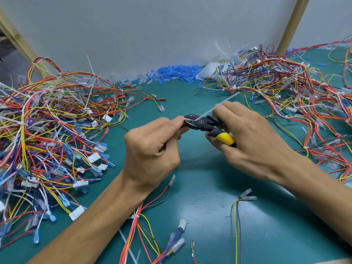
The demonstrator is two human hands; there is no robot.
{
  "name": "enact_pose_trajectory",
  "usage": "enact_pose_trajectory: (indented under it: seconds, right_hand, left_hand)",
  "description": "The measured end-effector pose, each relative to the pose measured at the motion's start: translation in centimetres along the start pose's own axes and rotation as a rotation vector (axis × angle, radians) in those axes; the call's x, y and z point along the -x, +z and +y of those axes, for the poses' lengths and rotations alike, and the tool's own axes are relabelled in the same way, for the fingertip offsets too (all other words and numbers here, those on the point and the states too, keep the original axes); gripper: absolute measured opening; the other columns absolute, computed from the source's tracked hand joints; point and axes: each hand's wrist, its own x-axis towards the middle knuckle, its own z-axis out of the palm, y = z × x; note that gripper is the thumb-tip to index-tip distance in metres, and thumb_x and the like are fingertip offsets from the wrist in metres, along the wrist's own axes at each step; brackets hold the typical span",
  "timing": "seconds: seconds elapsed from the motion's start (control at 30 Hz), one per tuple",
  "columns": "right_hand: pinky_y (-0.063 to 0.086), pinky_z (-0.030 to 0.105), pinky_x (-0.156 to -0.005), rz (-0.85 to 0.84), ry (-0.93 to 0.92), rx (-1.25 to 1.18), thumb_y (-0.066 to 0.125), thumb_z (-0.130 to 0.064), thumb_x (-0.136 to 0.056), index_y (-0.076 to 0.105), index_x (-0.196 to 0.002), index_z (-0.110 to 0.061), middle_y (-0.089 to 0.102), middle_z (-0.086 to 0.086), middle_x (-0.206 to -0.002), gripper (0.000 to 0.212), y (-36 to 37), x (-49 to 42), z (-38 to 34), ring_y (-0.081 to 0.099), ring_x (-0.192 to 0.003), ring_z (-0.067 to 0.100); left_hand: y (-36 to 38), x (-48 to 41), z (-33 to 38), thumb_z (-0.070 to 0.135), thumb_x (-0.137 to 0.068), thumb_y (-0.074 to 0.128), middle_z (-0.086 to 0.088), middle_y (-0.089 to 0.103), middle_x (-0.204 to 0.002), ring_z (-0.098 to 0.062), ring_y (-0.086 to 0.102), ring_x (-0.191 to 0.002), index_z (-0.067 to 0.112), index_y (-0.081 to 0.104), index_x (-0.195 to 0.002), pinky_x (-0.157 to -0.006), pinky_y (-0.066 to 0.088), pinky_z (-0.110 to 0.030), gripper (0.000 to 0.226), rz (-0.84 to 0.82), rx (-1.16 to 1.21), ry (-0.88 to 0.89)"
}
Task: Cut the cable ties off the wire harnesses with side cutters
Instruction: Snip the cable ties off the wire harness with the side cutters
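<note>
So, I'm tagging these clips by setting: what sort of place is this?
Probably a wire-harness workbench in a workshop: heaps of tied harnesses on a green mat, blue terminal sleeves, side cutters in the right hand.

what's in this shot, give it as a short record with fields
right hand: grips the yellow-handled side cutters
left hand: fingers curled at the cutter tips; what they pinch is hidden
cable tie: white tail rising from the cutter head, across the right fingers
harnesses: left pile and right pile, either side of the hands
back edge: blue sleeves heaped by the wall
surface: green mat
</note>
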Motion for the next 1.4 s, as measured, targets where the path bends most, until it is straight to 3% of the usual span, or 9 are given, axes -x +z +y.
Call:
enact_pose_trajectory:
  seconds: [0.27,0.43,0.57,0.67,0.73,0.83,1.13,1.27,1.4]
  right_hand:
    - [0.041,0.051,-0.057,-0.010,-0.003,-0.052,0.062,-0.023,-0.092,0.037,-0.084,-0.019,0.040,-0.005,-0.070,0.027,0.2,0.0,0.2,0.038,-0.067,0.031]
    - [0.039,0.049,-0.052,-0.005,0.004,-0.072,0.069,-0.027,-0.097,0.041,-0.081,-0.016,0.039,-0.005,-0.061,0.033,0.6,0.1,0.1,0.038,-0.059,0.031]
    - [0.039,0.050,-0.051,-0.003,0.010,-0.079,0.068,-0.034,-0.098,0.045,-0.079,-0.013,0.038,-0.003,-0.059,0.037,0.9,0.1,0.2,0.037,-0.057,0.034]
    - [0.039,0.050,-0.053,0.017,0.001,-0.066,0.062,-0.034,-0.099,0.044,-0.079,-0.013,0.038,-0.005,-0.061,0.034,0.7,0.0,0.3,0.037,-0.060,0.033]
    - [0.040,0.049,-0.057,0.014,0.014,-0.104,0.059,-0.029,-0.096,0.046,-0.081,-0.016,0.042,-0.005,-0.066,0.024,0.7,-0.1,0.5,0.040,-0.064,0.029]
    - [0.040,0.049,-0.061,-0.027,0.035,-0.172,0.056,-0.019,-0.096,0.040,-0.081,-0.022,0.043,-0.007,-0.071,0.022,0.8,-0.2,0.8,0.042,-0.069,0.023]
    - [0.042,0.049,-0.053,-0.017,0.126,-0.093,0.055,-0.030,-0.086,0.049,-0.075,-0.016,0.042,0.001,-0.056,0.019,1.0,0.0,-0.1,0.040,-0.059,0.033]
    - [0.043,0.049,-0.053,-0.002,0.156,-0.082,0.066,-0.023,-0.094,0.050,-0.073,-0.015,0.040,0.002,-0.054,0.027,0.9,-0.1,-0.1,0.038,-0.059,0.036]
    - [0.044,0.050,-0.053,-0.009,0.188,-0.114,0.061,-0.024,-0.091,0.052,-0.075,-0.017,0.041,0.003,-0.055,0.020,0.9,0.0,-0.4,0.037,-0.060,0.035]
  left_hand:
    - [0.0,0.0,0.1,-0.018,-0.085,0.070,-0.008,0.060,-0.066,-0.012,0.045,-0.064,-0.004,0.079,-0.094,-0.070,0.037,-0.007,0.019,0.002,-0.012,-0.008]
    - [0.0,0.0,0.1,-0.016,-0.086,0.072,-0.008,0.061,-0.065,-0.018,0.050,-0.061,-0.005,0.079,-0.094,-0.067,0.040,-0.012,0.016,-0.002,-0.010,-0.013]
    - [0.1,0.1,-0.1,-0.017,-0.086,0.072,-0.008,0.062,-0.066,-0.019,0.052,-0.061,-0.004,0.079,-0.095,-0.065,0.043,-0.015,0.017,0.010,0.002,-0.003]
    - [0.3,0.2,-0.2,-0.020,-0.083,0.072,-0.007,0.062,-0.067,-0.010,0.048,-0.064,-0.004,0.079,-0.096,-0.068,0.042,-0.010,0.022,0.017,0.008,0.015]
    - [0.4,0.3,-0.1,-0.021,-0.082,0.071,-0.005,0.063,-0.068,-0.007,0.047,-0.066,-0.003,0.079,-0.097,-0.068,0.043,-0.012,0.025,0.009,0.022,0.028]
    - [0.6,0.4,-0.1,-0.018,-0.084,0.071,-0.003,0.061,-0.068,-0.016,0.051,-0.062,0.000,0.080,-0.098,-0.062,0.045,-0.019,0.023,-0.022,0.028,0.040]
    - [0.5,0.4,-0.4,-0.015,-0.085,0.074,-0.004,0.062,-0.066,-0.011,0.048,-0.063,-0.002,0.079,-0.094,-0.068,0.041,-0.010,0.017,-0.036,0.017,0.012]
    - [0.4,0.4,-0.3,-0.017,-0.085,0.073,-0.002,0.063,-0.068,0.000,0.041,-0.068,-0.001,0.080,-0.096,-0.075,0.035,-0.003,0.020,-0.031,0.012,0.019]
    - [0.4,0.4,-0.3,-0.015,-0.085,0.073,-0.002,0.062,-0.067,-0.002,0.042,-0.067,0.000,0.079,-0.096,-0.071,0.037,-0.006,0.019,-0.024,0.014,0.023]
